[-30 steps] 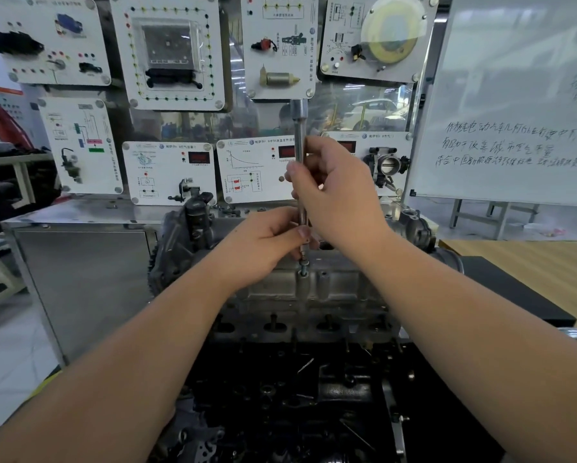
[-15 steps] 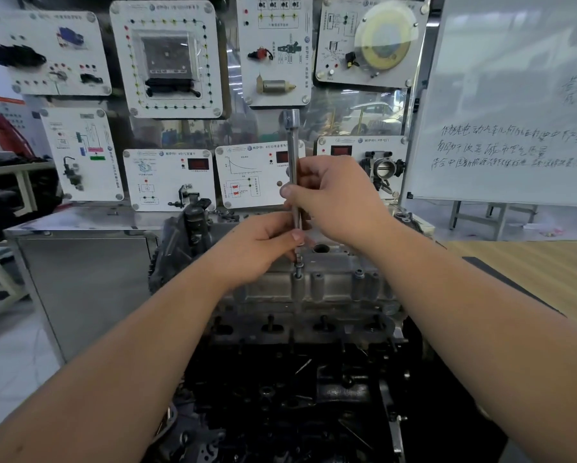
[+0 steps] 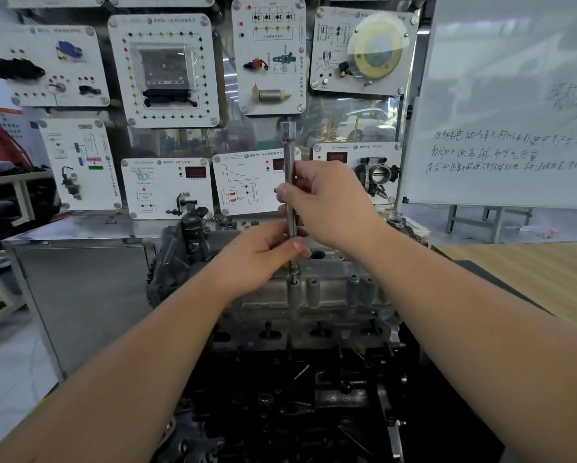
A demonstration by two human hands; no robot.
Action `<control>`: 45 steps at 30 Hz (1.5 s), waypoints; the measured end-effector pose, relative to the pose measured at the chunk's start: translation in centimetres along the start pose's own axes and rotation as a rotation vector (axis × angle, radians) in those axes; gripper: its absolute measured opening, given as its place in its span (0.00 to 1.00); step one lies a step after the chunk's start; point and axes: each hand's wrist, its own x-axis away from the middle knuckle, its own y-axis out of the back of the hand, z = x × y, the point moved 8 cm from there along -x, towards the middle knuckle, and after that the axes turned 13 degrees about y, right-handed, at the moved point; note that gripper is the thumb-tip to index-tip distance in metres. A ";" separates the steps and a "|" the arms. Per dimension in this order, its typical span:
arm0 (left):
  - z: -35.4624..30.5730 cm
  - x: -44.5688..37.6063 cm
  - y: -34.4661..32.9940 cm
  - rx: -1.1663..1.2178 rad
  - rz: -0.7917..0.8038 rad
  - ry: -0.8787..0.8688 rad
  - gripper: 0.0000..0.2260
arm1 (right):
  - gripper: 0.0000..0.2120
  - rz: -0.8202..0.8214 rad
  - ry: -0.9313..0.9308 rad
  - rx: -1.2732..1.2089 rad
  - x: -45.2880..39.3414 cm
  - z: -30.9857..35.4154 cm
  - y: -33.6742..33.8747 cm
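Observation:
A long chrome socket extension bar (image 3: 289, 152) stands upright over a bolt (image 3: 294, 279) on the top of a grey metal cylinder head (image 3: 327, 295). My right hand (image 3: 330, 202) pinches the bar around its middle. My left hand (image 3: 263, 255) grips the bar's lower end just above the bolt, fingers curled round it. The bar's square top end is free. The bar's tip is hidden behind my left thumb.
A dark engine block (image 3: 297, 396) sits below the head. Behind stands a steel cabinet (image 3: 80, 279) with white training panels (image 3: 163, 68) mounted above it. A whiteboard (image 3: 507, 101) with writing is at the right, a wooden table (image 3: 530, 272) below it.
The bar and both hands sit a little lower and more central in the view; my grip on the bar is the same. The camera has tilted slightly upward.

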 end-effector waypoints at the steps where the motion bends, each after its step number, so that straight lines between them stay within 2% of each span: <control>1: -0.2 0.1 0.0 -0.003 0.025 -0.002 0.07 | 0.06 0.018 -0.004 -0.037 0.0 -0.1 -0.1; 5: -0.3 0.1 -0.1 0.013 0.010 -0.003 0.05 | 0.11 -0.024 -0.033 -0.211 0.4 -0.3 -0.4; 8: -0.7 0.2 -0.1 -0.008 -0.065 0.010 0.25 | 0.08 -0.151 -0.088 -0.307 0.4 -0.3 -0.3; 10: -0.4 0.1 0.0 -0.041 -0.080 0.039 0.28 | 0.10 -0.197 -0.176 -0.435 0.2 -0.4 -0.9; 14: 0.1 0.0 -0.3 -0.063 -0.017 0.031 0.18 | 0.28 -0.253 -0.476 -0.861 0.4 -0.9 -2.9; 17: 0.1 0.1 -0.4 0.004 0.089 0.030 0.13 | 0.30 -0.310 -0.478 -1.015 0.1 -0.8 -2.6; 21: 0.3 0.1 -0.5 -0.024 0.085 0.001 0.11 | 0.30 -0.161 -0.525 -0.984 -0.3 -0.4 -2.6; 24: 0.6 -0.1 -0.4 -0.014 0.014 0.011 0.07 | 0.23 -0.225 -0.475 -0.946 -1.3 0.1 -1.5; 26: 0.7 0.0 -0.2 -0.004 -0.036 0.048 0.16 | 0.19 -0.286 -0.417 -0.944 -2.0 0.6 -1.3; 28: 0.6 0.0 -0.1 -0.081 -0.062 0.061 0.23 | 0.20 -0.325 -0.372 -0.958 -2.1 0.8 -1.5; 29: 0.4 0.0 -0.2 -0.126 -0.046 0.051 0.23 | 0.22 -0.347 -0.349 -0.973 -1.9 0.9 -1.6; 31: 0.2 0.1 -0.5 -0.152 0.029 0.030 0.14 | 0.22 -0.377 -0.294 -0.972 -1.7 1.0 -1.4; 33: 0.3 0.1 -0.5 -0.101 0.094 0.037 0.06 | 0.18 -0.384 -0.221 -0.931 -1.8 1.2 -1.0; 37: 0.4 0.0 -0.4 -0.025 0.086 0.026 0.05 | 0.15 -0.359 -0.150 -0.845 -2.0 1.7 -0.6; 41: 0.5 -0.1 -0.5 -0.054 0.012 0.061 0.12 | 0.14 -0.314 -0.306 -0.741 -2.6 1.8 -0.5; 43: 0.7 0.0 -0.5 -0.083 -0.002 0.072 0.14 | 0.14 -0.348 -0.337 -0.706 -2.8 1.8 -0.4; 45: 0.7 0.3 -0.5 -0.112 -0.008 0.061 0.11 | 0.15 -0.417 -0.271 -0.700 -2.6 1.9 -0.3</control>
